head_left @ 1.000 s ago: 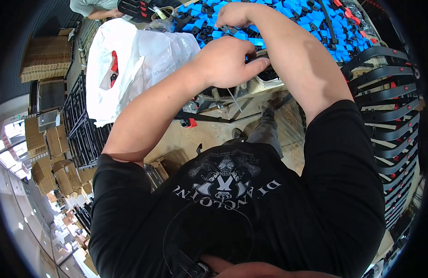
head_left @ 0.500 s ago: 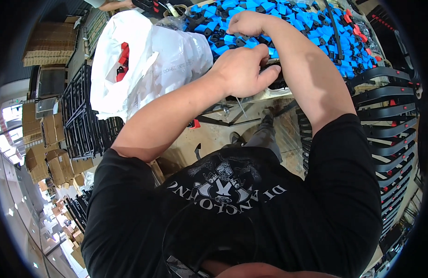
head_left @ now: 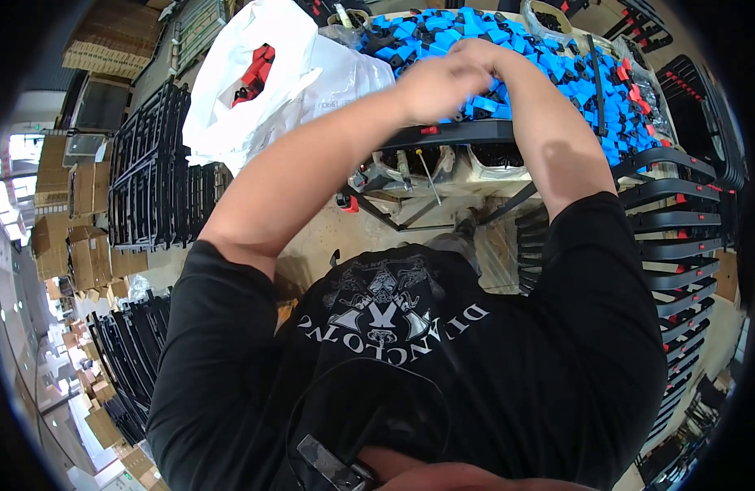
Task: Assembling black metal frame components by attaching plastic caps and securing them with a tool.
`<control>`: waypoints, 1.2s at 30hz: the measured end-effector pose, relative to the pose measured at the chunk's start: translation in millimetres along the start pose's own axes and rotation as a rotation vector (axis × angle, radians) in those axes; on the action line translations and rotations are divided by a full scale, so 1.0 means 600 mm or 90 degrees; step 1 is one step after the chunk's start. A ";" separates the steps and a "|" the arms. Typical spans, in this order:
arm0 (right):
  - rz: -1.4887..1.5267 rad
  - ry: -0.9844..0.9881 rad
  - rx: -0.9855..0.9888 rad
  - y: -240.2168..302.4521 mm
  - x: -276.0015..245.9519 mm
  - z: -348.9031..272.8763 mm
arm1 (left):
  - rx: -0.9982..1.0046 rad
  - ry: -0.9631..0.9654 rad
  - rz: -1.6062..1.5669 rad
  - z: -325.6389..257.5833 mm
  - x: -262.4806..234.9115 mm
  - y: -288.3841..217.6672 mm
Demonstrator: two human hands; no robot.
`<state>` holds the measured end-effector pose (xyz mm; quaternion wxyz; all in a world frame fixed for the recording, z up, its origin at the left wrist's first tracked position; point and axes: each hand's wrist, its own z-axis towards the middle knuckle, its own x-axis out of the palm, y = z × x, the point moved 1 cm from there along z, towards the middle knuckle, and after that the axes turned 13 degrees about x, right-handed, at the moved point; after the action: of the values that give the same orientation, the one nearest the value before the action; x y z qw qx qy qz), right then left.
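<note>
Bar, black, lies before us, a red piece already on it; many blue pieces lie loose beyond. We cannot tell whether our blurred left hand or right hand grips anything.

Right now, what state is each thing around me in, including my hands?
Left hand: motion-blurred, grip unclear
Right hand: over the blue pile, fingertips hidden, grip unclear
Blue pieces: loosely heaped, black parts among them
White bag: open-mouthed
Red pieces: showing inside the bag's opening
Black bar: spanning the heap's near side
Curved black frames: lined up in a row
Cardboard boxes: stacked
</note>
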<state>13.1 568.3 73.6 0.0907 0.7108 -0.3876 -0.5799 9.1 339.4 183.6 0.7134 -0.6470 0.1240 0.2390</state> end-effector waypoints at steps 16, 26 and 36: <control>0.039 0.073 0.208 0.065 -0.006 -0.052 | -0.366 0.176 -0.152 -0.113 -0.056 -0.017; 0.084 0.069 0.192 0.064 -0.012 -0.067 | -0.244 0.177 -0.201 -0.129 -0.066 0.002; -0.408 -0.039 -0.050 -0.046 0.024 -0.018 | -0.128 0.197 -0.115 -0.165 -0.042 -0.050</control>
<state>35.7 573.9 50.1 -0.0811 0.7747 -0.1242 -0.6147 15.4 235.9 208.5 0.6364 -0.7522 0.1492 0.0830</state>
